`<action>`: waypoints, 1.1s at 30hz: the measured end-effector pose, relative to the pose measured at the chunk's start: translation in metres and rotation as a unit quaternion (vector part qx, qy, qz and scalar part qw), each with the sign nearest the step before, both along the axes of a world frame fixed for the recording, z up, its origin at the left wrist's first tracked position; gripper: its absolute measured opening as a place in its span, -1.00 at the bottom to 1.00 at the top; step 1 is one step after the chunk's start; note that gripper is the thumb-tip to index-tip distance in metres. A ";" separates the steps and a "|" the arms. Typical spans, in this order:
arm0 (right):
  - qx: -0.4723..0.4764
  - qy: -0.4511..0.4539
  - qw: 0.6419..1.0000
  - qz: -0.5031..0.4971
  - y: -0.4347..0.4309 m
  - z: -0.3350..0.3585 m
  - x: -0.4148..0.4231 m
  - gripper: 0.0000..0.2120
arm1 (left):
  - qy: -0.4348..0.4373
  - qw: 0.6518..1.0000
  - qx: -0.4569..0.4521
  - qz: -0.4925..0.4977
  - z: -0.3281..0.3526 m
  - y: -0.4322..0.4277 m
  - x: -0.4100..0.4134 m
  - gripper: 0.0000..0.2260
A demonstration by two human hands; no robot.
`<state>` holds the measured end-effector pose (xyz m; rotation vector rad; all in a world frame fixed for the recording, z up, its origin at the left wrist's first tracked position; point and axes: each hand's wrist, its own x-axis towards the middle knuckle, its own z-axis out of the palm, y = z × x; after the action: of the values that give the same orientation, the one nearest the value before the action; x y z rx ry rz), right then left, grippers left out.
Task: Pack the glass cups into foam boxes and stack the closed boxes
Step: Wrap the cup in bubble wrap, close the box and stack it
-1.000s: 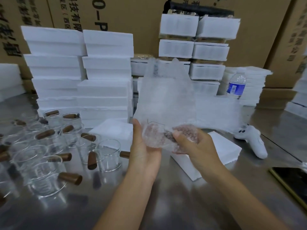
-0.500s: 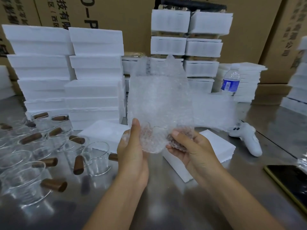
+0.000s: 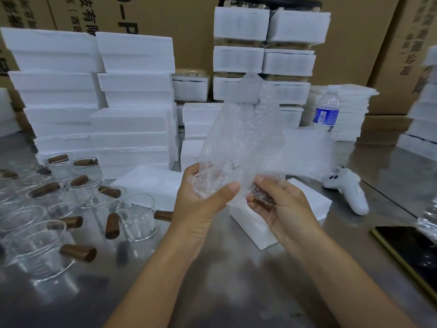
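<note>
Left hand (image 3: 203, 200) cups the glass cup (image 3: 214, 179) inside bubble wrap (image 3: 246, 138); right hand (image 3: 281, 204) pinches its wooden handle. Judged fragile, slippery; grip the body.

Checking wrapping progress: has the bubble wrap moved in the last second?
Yes. The bubble wrap has folded in rightward at the top and narrowed. It no longer overlaps the short foam stack behind it on the left.

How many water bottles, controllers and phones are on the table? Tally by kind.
Water bottle: 1
White controller: 1
Phone: 1
Total: 3
Clear plastic at the right edge is too blurred to class and is not counted.
</note>
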<state>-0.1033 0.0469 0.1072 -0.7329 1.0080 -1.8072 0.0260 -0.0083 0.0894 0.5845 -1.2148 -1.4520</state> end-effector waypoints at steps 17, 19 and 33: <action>-0.056 0.293 0.931 -0.208 0.006 0.003 -0.011 -0.81 | -0.108 0.984 -0.120 -0.073 -0.002 0.010 0.003 -0.47; -0.069 0.321 0.927 -0.182 0.009 0.004 -0.007 -0.74 | -0.120 0.983 -0.125 -0.067 -0.002 0.011 0.003 -0.43; -0.052 0.557 0.824 -0.089 0.012 0.003 -0.002 -0.74 | -0.238 0.953 -0.186 0.003 0.000 0.018 0.001 -0.49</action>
<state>-0.1054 0.0587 0.1100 -1.9299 1.7450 -1.5090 0.0275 0.0097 0.0891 0.6945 -1.8127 -1.0600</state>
